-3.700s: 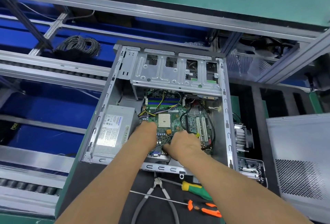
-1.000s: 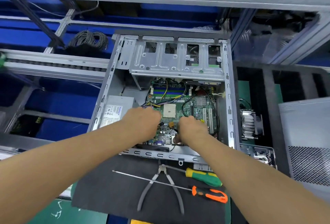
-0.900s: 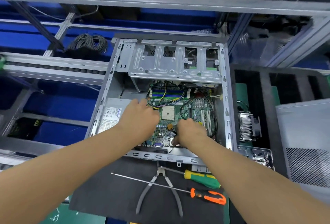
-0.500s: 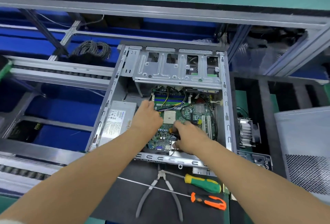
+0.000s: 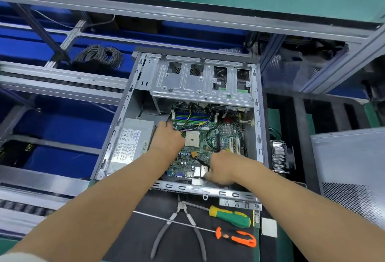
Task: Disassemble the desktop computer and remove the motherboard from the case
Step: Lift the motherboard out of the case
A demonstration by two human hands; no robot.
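Far left: blue bins under ribbed grey roller rails [image 5: 52, 83], with a loose coil of thin grey wire [image 5: 100, 55] lying further back. Next, the open sheet-metal case [image 5: 258, 128], lying flat, bare grey steel with slotted edges. Inside at its left wall, a boxy silver power supply [image 5: 131, 142] with a white printed label. Just right of that, the left hand [image 5: 166, 138], fingers curled down at the left edge of the green motherboard [image 5: 208, 149]; whether gripping the board edge or only resting there, cannot tell. Motherboard flat on the case floor, still inside: square beige socket, striped blue-and-green memory slots, small finned silver heatsink, white card slots, black and yellow cables looping over it. Above, a stamped steel drive cage [image 5: 200, 82] with rectangular cut-outs. Right hand [image 5: 225, 168] at the near edge of the board, fingers curled by the shiny metal port block; blurred, grip unclear. In front on a black mat [image 5: 129, 234]: grey-handled pliers [image 5: 179, 230], a green-and-yellow screwdriver [image 5: 229, 215], a long thin orange-and-black screwdriver [image 5: 235, 237]. Right of the case, a finned aluminium cooler [image 5: 279, 157] in a black tray; furthest right, a grey perforated side panel [image 5: 350, 168].
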